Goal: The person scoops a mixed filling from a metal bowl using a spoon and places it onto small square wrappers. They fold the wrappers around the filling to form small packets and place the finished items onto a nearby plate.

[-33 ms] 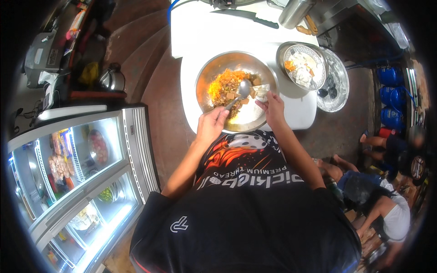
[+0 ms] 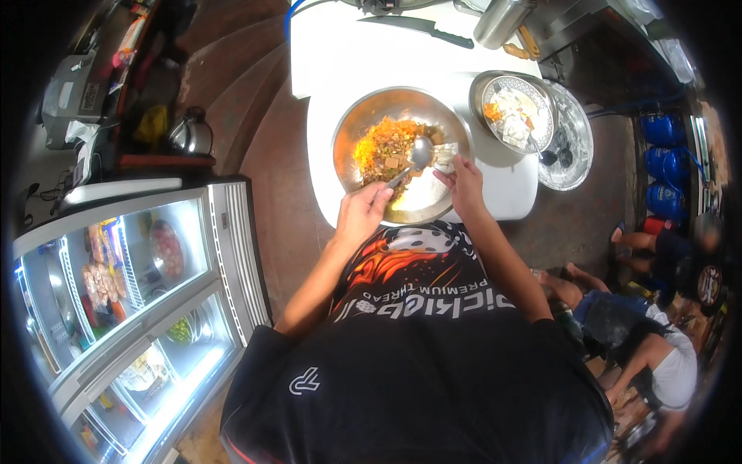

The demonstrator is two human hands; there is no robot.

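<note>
A large steel bowl (image 2: 427,203) stands on a white table (image 2: 325,69) in front of me. It holds orange shredded food mixed with brown and pale pieces (image 2: 382,147). My left hand (image 2: 362,213) grips the handle of a metal spoon (image 2: 420,153), whose scoop rests over the food. My right hand (image 2: 464,184) pinches a small pale wrapper or piece (image 2: 446,155) at the bowl's right rim.
A patterned bowl (image 2: 541,97) with white and orange pieces sits to the right, beside a steel plate (image 2: 578,143). A knife (image 2: 421,27) and a steel canister (image 2: 498,22) lie further back. A lit glass-door fridge (image 2: 139,294) stands left, with a kettle (image 2: 189,135) beyond it. People (image 2: 649,348) sit on the floor at right.
</note>
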